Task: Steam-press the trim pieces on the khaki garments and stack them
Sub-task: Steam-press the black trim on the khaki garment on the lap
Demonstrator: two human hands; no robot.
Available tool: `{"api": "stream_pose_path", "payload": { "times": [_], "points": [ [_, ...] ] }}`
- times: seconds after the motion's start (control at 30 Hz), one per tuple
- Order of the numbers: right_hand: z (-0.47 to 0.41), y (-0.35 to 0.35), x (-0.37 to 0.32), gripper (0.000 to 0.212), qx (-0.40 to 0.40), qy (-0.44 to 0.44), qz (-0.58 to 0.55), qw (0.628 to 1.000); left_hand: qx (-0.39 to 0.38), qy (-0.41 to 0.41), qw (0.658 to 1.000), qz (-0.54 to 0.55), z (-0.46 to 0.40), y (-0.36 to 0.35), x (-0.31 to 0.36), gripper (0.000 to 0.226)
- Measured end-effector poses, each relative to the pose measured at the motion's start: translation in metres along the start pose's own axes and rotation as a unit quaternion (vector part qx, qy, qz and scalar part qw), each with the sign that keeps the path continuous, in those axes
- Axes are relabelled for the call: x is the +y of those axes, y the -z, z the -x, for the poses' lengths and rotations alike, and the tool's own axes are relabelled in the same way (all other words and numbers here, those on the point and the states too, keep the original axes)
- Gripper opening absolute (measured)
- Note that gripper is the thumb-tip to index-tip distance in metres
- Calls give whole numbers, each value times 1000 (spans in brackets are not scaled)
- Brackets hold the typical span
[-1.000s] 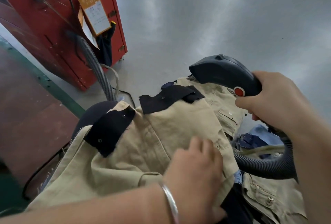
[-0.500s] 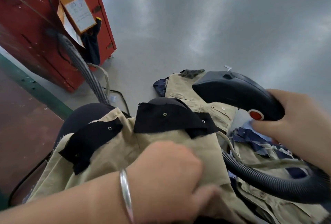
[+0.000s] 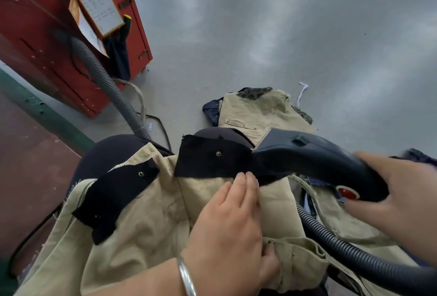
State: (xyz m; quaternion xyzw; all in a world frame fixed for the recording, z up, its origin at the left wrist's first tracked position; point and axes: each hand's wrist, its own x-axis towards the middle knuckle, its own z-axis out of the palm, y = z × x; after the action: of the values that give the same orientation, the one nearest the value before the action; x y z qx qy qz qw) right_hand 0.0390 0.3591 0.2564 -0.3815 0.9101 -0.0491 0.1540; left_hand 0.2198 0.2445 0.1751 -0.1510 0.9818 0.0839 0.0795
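Left hand is lying flat, fingers straight and together, pressing the khaki garment onto the dark padded form; fingertips are sitting just at the near edge of the right-hand black trim piece; right hand is wrapping the handle of the steam iron, thumb lying near the red button; iron nose is overlapping the right end of that trim piece, contact looks likely but can't confirm; trim piece is running left-right across the form, so it's lying just beyond the left fingertips and left of the iron; right hand is the nearer one for the pressing pass, judging a sweep leftward along the strip; second black trim piece is sitting further left, apart from both hands, looks unpressed; iron's hose is trailing over the garment to the right; another khaki garment is lying on the floor beyond the form.
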Motion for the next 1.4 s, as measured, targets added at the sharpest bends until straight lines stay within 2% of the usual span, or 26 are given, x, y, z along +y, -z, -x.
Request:
{"api": "stream_pose_path", "payload": {
  "times": [0.13, 0.2, 0.43, 0.5, 0.6, 0.77, 1.07, 1.23, 1.4],
  "points": [
    [-7, -11, -17, 17, -55, 16, 21, 998, -5, 15, 1000, -8, -2, -1, 2, 76],
    [-16, -15, -26, 14, -64, 26, 24, 997, -6, 15, 1000, -5, -2, -3, 3, 76],
    [-69, -20, -68, 17, -16, 102, 2, 995, -26, 11, 999, -30, -1, -2, 1, 76],
    [-89, -8, -74, 17, 20, 106, -1, 994, -14, 15, 999, -39, -2, -2, 3, 76],
    [-99, 29, -68, 21, 50, 125, -65, 989, 3, 33, 999, -37, 0, -3, 3, 76],
    [-76, 57, -38, 32, -6, 141, -51, 989, 13, 32, 999, -18, 1, -6, 3, 75],
    [-51, 11, -11, 36, -90, 139, 56, 985, 19, 24, 1000, 4, 0, -6, 2, 73],
    [-67, -5, -42, 36, -53, 177, 67, 981, 4, 16, 1000, -23, -1, -3, -1, 72],
    [-96, -9, -94, 16, 1, 212, 57, 976, 6, 10, 1000, -25, 0, 0, 0, 72]
  ]
}}
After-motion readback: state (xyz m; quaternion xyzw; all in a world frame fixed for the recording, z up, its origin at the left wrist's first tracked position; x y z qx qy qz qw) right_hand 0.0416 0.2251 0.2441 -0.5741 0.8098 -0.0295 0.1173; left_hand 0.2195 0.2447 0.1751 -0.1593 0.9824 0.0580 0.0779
